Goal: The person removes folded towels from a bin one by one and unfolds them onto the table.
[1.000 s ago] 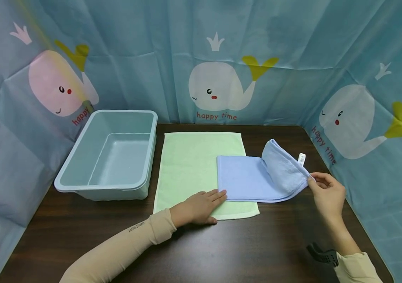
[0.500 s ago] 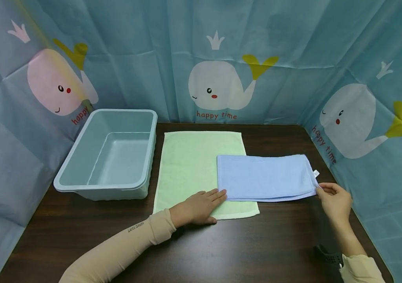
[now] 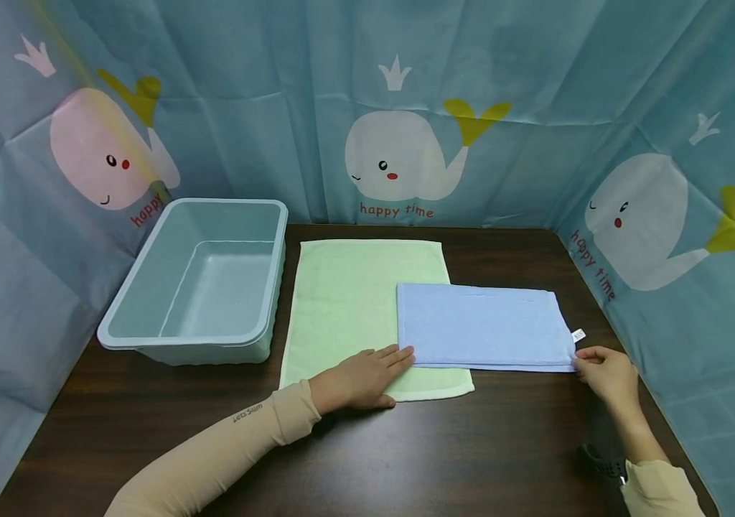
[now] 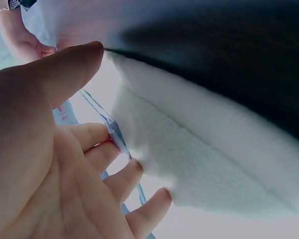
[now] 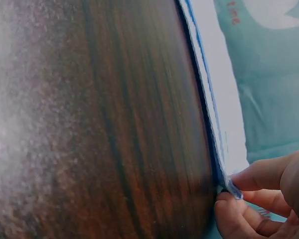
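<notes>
A blue towel point(image 3: 484, 327), folded into a long rectangle, lies with its left part over a flat light green towel point(image 3: 348, 301). My left hand point(image 3: 362, 377) rests on the green towel with fingers extended, fingertips at the blue towel's lower left corner. In the left wrist view those fingertips point(image 4: 127, 177) meet the blue edge. At the other end, my right hand point(image 3: 609, 377) pinches the blue towel's lower right corner between thumb and fingers, just below a white tag point(image 3: 578, 335). The right wrist view shows that pinched corner point(image 5: 233, 190) close up.
A grey-blue plastic basin point(image 3: 264, 337) with nothing inside stands at the left of the dark wooden table point(image 3: 458, 459). Behind and on both sides hangs a blue curtain point(image 3: 303, 86) printed with whales.
The right hand has drawn the blue towel's upper layer rightward and down toward me, so the turned-up flap now lies flat. The left hand has stayed in place.
</notes>
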`<state>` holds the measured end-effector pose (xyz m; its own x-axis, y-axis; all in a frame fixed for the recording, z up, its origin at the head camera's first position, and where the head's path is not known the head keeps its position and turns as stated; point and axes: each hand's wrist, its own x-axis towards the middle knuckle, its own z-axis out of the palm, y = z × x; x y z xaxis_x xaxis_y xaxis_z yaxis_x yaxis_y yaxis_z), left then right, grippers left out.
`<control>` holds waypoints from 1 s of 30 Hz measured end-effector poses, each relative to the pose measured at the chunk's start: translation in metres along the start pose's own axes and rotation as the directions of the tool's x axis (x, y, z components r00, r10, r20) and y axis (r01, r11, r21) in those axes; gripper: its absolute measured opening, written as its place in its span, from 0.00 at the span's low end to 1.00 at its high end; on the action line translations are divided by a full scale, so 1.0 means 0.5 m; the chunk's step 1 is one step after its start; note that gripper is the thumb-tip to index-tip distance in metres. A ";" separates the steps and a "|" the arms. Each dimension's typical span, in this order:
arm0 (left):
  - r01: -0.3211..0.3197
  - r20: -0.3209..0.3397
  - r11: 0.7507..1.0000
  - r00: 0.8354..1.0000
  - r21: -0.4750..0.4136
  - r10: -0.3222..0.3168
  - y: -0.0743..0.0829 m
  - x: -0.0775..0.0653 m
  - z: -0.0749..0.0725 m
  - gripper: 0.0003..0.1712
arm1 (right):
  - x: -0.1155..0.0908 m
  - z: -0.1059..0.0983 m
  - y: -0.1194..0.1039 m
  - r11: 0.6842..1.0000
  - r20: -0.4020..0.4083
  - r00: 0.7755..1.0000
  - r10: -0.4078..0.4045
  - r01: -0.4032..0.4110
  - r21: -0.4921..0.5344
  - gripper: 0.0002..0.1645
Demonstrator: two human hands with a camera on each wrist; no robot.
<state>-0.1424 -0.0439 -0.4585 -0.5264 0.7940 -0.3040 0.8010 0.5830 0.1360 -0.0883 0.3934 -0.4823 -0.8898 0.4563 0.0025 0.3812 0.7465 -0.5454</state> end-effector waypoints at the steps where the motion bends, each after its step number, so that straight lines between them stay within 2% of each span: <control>1: 0.000 0.000 1.000 1.000 0.003 0.000 -0.001 0.000 0.000 0.42 | 0.001 0.000 0.001 1.000 0.008 1.000 0.001 -0.001 0.001 0.16; 5: 0.002 0.001 1.000 1.000 -0.015 -0.002 -0.008 0.002 0.003 0.37 | 0.003 -0.002 0.002 1.000 0.043 0.999 0.016 -0.016 0.000 0.17; 10: -0.005 -0.023 0.998 1.000 -0.059 0.003 -0.015 0.002 0.010 0.37 | 0.007 -0.005 0.000 1.000 0.055 0.998 0.012 -0.011 -0.028 0.17; 13: -0.005 -0.044 0.999 0.999 -0.046 0.003 -0.018 0.000 0.016 0.38 | 0.006 -0.003 -0.005 0.996 0.008 0.999 -0.036 0.037 -0.075 0.15; 15: 0.005 -0.055 1.000 0.998 -0.029 -0.007 -0.022 -0.003 0.020 0.39 | 0.002 0.000 -0.015 0.991 -0.060 0.994 -0.086 0.079 -0.109 0.13; 17: 0.021 -0.059 1.000 0.998 -0.017 -0.022 -0.026 -0.007 0.022 0.40 | -0.002 0.004 -0.035 0.984 -0.134 0.981 -0.141 0.124 -0.127 0.11; 20: 0.044 -0.059 0.999 0.997 -0.018 -0.045 -0.033 -0.014 0.019 0.41 | -0.009 0.011 -0.082 0.972 -0.182 0.958 -0.222 0.204 -0.113 0.09; 22: 0.056 -0.058 0.998 0.997 -0.028 -0.057 -0.038 -0.017 0.016 0.40 | -0.013 0.018 -0.121 0.957 -0.156 0.945 -0.289 0.281 -0.074 0.10; 26: 0.075 -0.064 0.996 0.995 -0.053 -0.078 -0.049 -0.026 0.011 0.39 | -0.026 0.046 -0.198 0.909 -0.014 0.910 -0.415 0.416 0.035 0.11; 30: 0.106 -0.070 0.993 0.991 -0.061 -0.110 -0.062 -0.033 0.011 0.40 | -0.050 0.090 -0.273 0.865 0.165 0.852 -0.497 0.473 0.165 0.13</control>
<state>-0.1571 -0.0760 -0.4631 -0.6300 0.7351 -0.2504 0.7219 0.6732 0.1602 -0.1296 0.2582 -0.4458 -0.9889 -0.0624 0.1351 -0.1326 0.7817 -0.6094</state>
